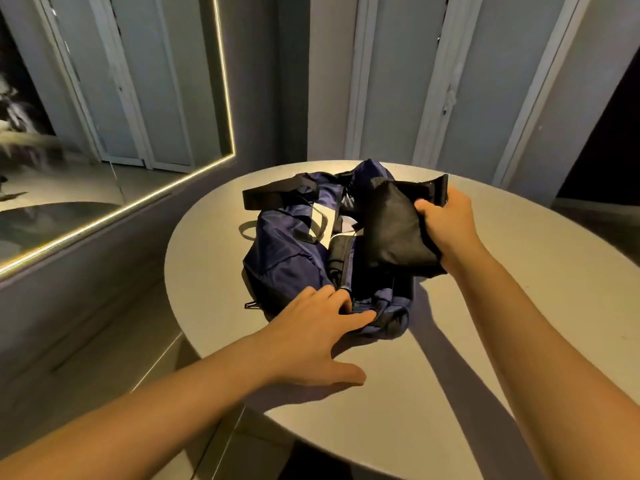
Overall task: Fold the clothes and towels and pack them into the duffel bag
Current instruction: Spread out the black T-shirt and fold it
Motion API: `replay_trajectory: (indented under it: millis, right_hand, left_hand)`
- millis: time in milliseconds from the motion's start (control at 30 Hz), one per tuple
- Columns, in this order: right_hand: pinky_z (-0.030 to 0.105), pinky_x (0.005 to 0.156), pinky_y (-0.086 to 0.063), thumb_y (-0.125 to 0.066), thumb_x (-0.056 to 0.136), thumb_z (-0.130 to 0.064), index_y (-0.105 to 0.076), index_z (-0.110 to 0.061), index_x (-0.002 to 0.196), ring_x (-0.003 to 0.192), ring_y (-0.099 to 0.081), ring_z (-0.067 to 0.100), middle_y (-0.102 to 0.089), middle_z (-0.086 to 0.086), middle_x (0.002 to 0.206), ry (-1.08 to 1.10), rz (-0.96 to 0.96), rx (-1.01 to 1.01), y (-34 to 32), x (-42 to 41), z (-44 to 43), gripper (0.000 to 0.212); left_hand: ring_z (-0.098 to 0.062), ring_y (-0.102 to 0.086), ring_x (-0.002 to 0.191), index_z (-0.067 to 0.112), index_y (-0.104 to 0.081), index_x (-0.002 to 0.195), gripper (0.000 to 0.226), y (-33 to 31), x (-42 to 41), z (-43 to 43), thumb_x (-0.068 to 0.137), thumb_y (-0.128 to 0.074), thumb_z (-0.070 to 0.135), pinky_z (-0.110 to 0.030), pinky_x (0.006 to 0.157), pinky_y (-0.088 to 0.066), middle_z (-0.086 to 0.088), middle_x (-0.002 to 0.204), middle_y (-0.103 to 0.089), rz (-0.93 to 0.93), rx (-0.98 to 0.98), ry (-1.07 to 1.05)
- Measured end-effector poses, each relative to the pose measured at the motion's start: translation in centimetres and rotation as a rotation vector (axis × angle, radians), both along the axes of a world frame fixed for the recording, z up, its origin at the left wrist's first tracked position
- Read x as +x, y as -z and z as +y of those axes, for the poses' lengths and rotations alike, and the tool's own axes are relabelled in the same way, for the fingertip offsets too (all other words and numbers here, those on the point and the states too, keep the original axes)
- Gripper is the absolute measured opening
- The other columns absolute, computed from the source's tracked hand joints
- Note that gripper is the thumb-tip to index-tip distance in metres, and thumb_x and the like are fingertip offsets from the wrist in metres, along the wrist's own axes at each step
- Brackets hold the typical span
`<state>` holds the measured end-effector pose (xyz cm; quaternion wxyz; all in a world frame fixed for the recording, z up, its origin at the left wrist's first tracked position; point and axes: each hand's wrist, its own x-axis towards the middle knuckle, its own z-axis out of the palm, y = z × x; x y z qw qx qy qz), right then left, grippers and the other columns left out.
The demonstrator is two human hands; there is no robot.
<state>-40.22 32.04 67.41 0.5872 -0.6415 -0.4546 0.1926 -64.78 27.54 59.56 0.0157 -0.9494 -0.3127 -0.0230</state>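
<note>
Two hands pack: left hand (311, 337), fingers spread, pins the navy duffel bag (284, 258) at frame centre; right hand (446, 226), gripping the folded black garment (391, 230) centre-right, should lower it in flat.

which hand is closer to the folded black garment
Right. The right hand grips the folded black garment; the left hand touches the near end of the duffel bag.

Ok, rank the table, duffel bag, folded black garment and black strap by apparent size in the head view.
1. table
2. duffel bag
3. folded black garment, held up, so it may look larger than it is
4. black strap, counting only the part that shows
</note>
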Motion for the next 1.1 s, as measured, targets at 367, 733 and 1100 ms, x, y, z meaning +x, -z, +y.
replay_trajectory:
  millis: [367, 733, 1100]
  right_hand:
    - [0.042, 0.073, -0.051, -0.058, 0.090, -0.009, -0.056, -0.014, 0.123, 0.092, -0.060, 0.042, -0.067, 0.020, 0.112, 0.013, -0.829, -0.359, 2.6, 1.8, -7.4, 0.034]
    - [0.043, 0.082, -0.052, -0.058, 0.090, -0.012, -0.053, -0.016, 0.133, 0.101, -0.062, 0.041, -0.065, 0.021, 0.122, 0.012, -0.831, -0.474, 3.3, 3.3, -12.5, 0.043]
    - [0.033, 0.079, -0.039, -0.055, 0.099, -0.012, -0.054, -0.007, 0.131, 0.094, -0.054, 0.028, -0.061, 0.013, 0.116, 0.099, -0.583, -0.298, -1.0, 3.4, -9.3, 0.032]
  left_hand:
    - [-0.010, -0.032, 0.148, 0.047, -0.015, 0.160, 0.088, -6.6, 0.4, -6.3, 0.087, -0.053, 0.079, -0.036, 0.120, -0.030, 0.022, 0.157, -0.036, 0.106, -0.546, 0.109]
    - [-0.010, -0.067, 0.105, 0.029, -0.069, 0.126, 0.050, -8.6, 3.6, 0.9, 0.088, -0.067, 0.062, -0.039, 0.096, -0.054, 0.009, 0.117, -0.070, -0.395, -0.300, 0.005]
    - [-0.023, 0.001, 0.158, 0.035, -0.012, 0.163, 0.101, -0.5, 2.5, 4.8, 0.081, -0.035, 0.091, -0.055, 0.124, 0.011, 0.000, 0.172, -0.001, -0.147, -0.358, -0.285]
